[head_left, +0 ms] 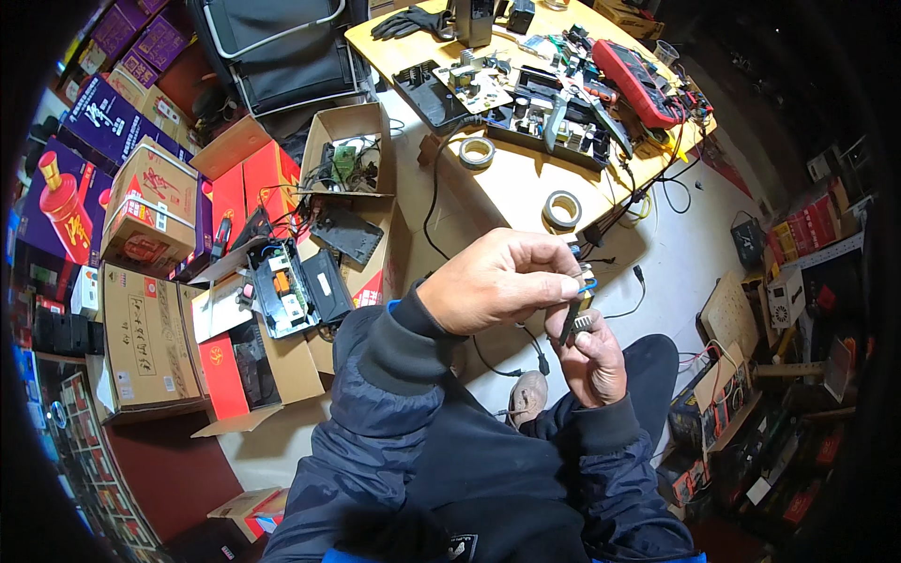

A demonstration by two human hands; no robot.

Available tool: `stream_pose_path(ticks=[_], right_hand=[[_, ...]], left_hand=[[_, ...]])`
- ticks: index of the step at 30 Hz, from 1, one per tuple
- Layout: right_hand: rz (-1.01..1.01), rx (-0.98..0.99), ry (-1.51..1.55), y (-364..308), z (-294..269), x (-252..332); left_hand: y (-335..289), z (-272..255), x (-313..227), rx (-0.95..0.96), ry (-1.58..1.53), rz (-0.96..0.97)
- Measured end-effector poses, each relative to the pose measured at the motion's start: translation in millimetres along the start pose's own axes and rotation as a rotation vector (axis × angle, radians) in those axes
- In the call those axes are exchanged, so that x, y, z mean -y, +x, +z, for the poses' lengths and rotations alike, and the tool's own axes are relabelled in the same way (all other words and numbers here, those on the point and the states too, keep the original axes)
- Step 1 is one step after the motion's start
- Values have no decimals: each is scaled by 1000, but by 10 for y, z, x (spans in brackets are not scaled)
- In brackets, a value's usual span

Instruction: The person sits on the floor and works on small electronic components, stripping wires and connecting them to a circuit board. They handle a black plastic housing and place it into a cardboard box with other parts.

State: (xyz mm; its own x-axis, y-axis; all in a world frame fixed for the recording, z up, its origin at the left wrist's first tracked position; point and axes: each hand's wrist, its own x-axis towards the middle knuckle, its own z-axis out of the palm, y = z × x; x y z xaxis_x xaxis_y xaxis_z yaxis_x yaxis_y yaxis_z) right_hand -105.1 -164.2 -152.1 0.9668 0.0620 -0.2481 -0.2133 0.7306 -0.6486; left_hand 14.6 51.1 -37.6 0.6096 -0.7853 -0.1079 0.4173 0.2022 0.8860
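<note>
Over my lap, my right hand (593,364) pinches a small electronic part with a dark finned heat sink (581,324). Bits of blue and yellow show at its upper end. My left hand (497,281) reaches across from the left, thumb and forefinger pressed together at that upper end. Whatever lies between those left fingertips is hidden. Just beyond both hands, a roll of tape (563,210) lies near the corner of the wooden table (511,202).
On the table are another tape roll (477,152), an opened black device (563,131), pliers (556,120), a red multimeter (638,84) and a black glove (411,22). Open cartons (352,122) with electronics stand left. Cables (540,352) trail across the floor.
</note>
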Motion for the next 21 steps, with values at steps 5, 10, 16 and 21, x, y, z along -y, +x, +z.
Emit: stream_pose_path(ticks=[5,10,16,21], right_hand=[[-27,-38,76,24,113,39],[-129,-57,3,82,254,171],[-296,-103,-429,259,477,436],[-386,-61,-668,394,620,531]], left_hand=[[-77,0,-72,-19,14,5],[-125,-43,-80,-45,-33,65],[-315,-320,-149,-226,57,117],[-469,-525,-113,-353,167,13]])
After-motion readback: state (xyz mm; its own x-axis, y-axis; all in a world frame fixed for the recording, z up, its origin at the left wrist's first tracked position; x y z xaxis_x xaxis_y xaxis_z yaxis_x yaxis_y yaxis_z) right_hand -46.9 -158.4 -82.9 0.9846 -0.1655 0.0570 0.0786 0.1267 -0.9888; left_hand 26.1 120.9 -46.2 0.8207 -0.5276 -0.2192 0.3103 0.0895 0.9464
